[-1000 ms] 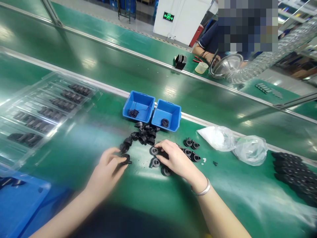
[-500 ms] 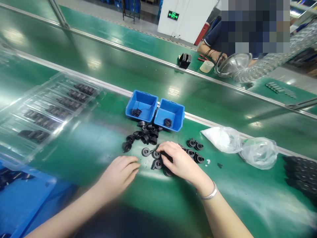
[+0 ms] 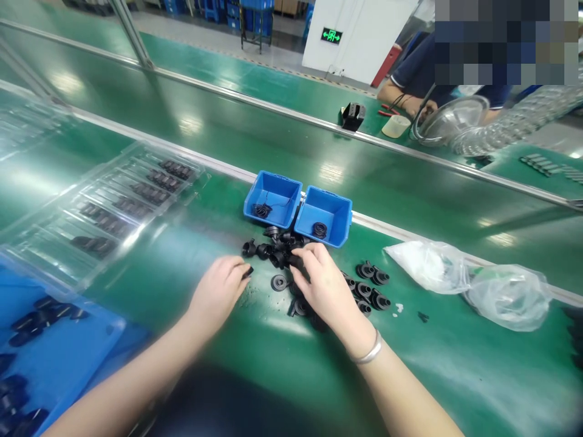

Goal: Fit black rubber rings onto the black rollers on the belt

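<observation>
A worker's left hand (image 3: 216,291) pinches a small black plastic part (image 3: 248,272), mostly hidden by the fingers, above a glossy green worktop (image 3: 273,346). The worker's right hand (image 3: 325,288) curves thumb and fingers at the near edge of a heap of black cup-shaped plastic parts (image 3: 277,259); whether it grips a piece there cannot be told. Between the hands, a round black ringed disc (image 3: 279,283) lies flat on the worktop, on the near side of two open blue plastic bins (image 3: 276,192).

The black part could twist free of the left fingertips, since so little of it appears held. The right hand, working close in, might roll loose cups away or bump the clustered black round parts with raised spouts (image 3: 364,290) at its side. Dark crumbs (image 3: 248,297) scattered on the worktop could stick to anything set down among them.

Half a second earlier, no part showed in the left fingers, and the right hand was lower, over the ringed pieces. The outermost cup at the heap's left end has since gone from its spot.
</observation>
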### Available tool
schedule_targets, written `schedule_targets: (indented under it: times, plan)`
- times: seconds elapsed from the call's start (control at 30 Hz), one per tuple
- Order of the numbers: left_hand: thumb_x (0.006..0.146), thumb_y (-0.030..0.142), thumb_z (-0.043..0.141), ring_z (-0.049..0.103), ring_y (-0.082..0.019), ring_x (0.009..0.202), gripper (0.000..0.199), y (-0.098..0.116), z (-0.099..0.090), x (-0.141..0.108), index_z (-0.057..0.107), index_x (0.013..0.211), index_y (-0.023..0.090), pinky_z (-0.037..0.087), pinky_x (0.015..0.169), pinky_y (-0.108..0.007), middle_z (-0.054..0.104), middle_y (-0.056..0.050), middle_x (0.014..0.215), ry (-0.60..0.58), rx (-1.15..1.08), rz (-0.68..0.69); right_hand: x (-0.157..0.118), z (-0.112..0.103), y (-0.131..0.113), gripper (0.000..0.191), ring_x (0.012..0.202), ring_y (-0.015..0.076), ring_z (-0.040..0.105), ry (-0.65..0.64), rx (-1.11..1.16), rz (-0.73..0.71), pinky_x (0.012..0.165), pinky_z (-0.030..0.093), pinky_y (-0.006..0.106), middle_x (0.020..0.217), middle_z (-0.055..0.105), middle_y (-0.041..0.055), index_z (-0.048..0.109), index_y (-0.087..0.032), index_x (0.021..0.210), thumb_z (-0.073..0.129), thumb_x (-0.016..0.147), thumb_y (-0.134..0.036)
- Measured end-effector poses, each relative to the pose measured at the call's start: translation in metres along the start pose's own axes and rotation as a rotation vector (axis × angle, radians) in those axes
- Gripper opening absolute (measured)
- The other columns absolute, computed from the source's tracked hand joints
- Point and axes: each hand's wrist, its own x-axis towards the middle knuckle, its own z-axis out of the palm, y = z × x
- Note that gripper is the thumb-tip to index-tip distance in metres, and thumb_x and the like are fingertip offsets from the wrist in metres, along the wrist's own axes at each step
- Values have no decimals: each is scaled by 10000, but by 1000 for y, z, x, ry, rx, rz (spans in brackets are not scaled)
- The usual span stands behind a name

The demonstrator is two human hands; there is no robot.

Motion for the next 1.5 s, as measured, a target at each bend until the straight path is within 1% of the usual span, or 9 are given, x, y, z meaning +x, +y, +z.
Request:
schedule_targets:
  times: [0.2,0.33,0.53,0.67,0.87,1.07,1.23,1.33,1.5]
  plan:
    - [974,126,436,557,-268,1187,322,0,-7,-27,567,1263,180,528,957,-421,584,-146,1237,-40,40,142,9,4,-21,315,1144,288,529,-101,-8,-172,969,473,465,1258,538,152,519,-188,1272,445,966,-170]
    - [949,112,492,542,-279,1229,287,2,-13,-32,604,1209,158,517,1000,-424,588,-159,1256,-38,-19,254,34,12,-35,363,1149,304,497,-135,-72,-239,947,440,489,1345,516,149,511,-201,1313,460,956,-158]
    - [913,89,542,576,-278,1176,147,9,-18,-28,647,996,152,533,977,-429,605,-150,1185,-37,-81,138,61,31,-42,243,1021,298,495,-188,-243,-298,867,406,446,1071,600,148,583,-161,1171,515,938,-147]
    - [917,130,552,577,-258,1167,98,7,-19,-29,584,997,176,530,977,-430,566,-140,1231,-46,-198,31,63,36,-39,127,957,273,501,-197,-285,-357,873,383,427,1003,610,127,607,-155,1014,502,945,-138]
    - [883,207,604,469,-264,1292,464,-1,-17,-14,416,1307,213,535,976,-441,458,-147,1367,42,-448,-277,60,34,-28,270,989,249,548,-217,0,-319,912,373,409,982,666,99,570,-159,1167,610,924,-271]
    - [878,142,554,459,-269,1310,539,-6,-10,9,383,1381,236,512,991,-464,478,-128,1396,-74,-431,-181,70,40,-21,184,929,210,583,-273,46,-261,887,377,375,935,691,76,648,-167,1060,484,990,-213]
    - [862,177,610,585,-253,1134,505,-7,-3,23,423,1329,223,541,909,-443,576,-107,1258,-65,-401,-201,75,39,-20,196,928,207,580,-269,62,-224,869,391,370,936,690,74,647,-172,1044,458,990,-175]
    - [857,198,637,605,-259,1053,413,-5,2,31,491,1243,190,530,898,-469,624,-95,1135,-50,-379,-208,72,37,-20,236,951,213,582,-262,78,-216,889,404,388,1001,684,74,592,-176,1162,526,941,-128]
    - [868,194,635,607,-243,1051,170,-6,6,38,612,1036,188,514,934,-442,645,-83,1075,-45,-376,-155,65,25,-13,252,1044,231,575,-212,119,-235,919,435,414,1107,652,97,574,-188,1176,523,934,-137]
